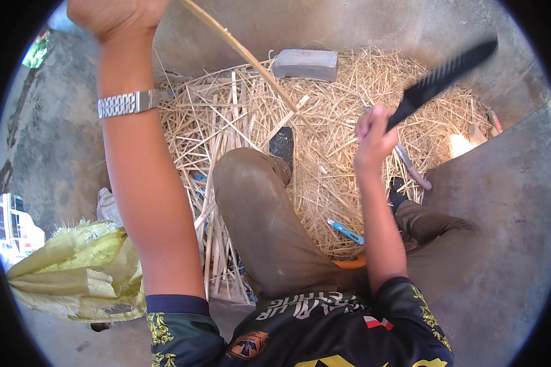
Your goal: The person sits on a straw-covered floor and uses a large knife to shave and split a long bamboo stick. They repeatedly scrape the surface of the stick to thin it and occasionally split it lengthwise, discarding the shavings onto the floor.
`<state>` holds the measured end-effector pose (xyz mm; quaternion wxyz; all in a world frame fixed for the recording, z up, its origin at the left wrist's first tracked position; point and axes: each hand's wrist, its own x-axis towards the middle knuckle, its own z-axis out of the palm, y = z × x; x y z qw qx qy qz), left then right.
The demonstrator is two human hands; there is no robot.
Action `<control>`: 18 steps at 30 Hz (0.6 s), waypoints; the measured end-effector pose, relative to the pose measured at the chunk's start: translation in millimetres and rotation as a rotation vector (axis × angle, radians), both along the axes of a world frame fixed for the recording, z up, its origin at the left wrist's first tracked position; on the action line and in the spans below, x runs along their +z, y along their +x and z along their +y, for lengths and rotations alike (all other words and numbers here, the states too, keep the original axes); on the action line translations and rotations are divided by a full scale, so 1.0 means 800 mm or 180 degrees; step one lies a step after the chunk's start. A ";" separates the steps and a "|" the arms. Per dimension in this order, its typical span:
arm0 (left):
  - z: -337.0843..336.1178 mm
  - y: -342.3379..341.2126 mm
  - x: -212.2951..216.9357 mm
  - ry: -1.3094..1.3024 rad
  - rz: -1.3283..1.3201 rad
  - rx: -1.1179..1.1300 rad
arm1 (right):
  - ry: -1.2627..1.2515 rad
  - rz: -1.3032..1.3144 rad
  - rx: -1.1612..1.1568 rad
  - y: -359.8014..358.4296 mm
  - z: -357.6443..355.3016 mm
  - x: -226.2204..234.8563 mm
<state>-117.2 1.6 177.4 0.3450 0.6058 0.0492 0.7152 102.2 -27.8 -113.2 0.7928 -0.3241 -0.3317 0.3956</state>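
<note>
My right hand (376,140) is closed round the handle of a black knife (450,76), whose broad blade points up and to the right. My left hand (119,15) is raised at the top left, its fingers cut off by the picture's edge. Beside it a long, thin bamboo strip (245,54) leaves the top of the view and slants down toward the middle. Whether the left fingers grip this strip cannot be seen. A curved tool with a wooden handle (417,176) lies on the shavings below my right hand.
Straw-like shavings (343,110) cover the floor, with longer split strips (217,251) on the left. A grey block (305,65) stands at the back wall. A blue utility knife (345,232) lies between my legs. A yellow sack (73,275) sits left; a concrete wall (496,202) rises right.
</note>
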 end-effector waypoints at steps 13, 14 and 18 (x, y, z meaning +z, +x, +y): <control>0.046 0.018 0.014 -0.0812 -0.0399 0.0199 | -0.2236 -0.1968 0.0805 0.056 0.021 -0.009; 0.041 0.011 0.024 -0.0764 -0.0491 0.0560 | -0.1889 -0.1863 0.0674 0.052 0.017 0.028; 0.065 0.001 0.017 -0.1213 -0.0240 0.1213 | -0.1093 -0.0886 0.0536 0.072 -0.020 0.144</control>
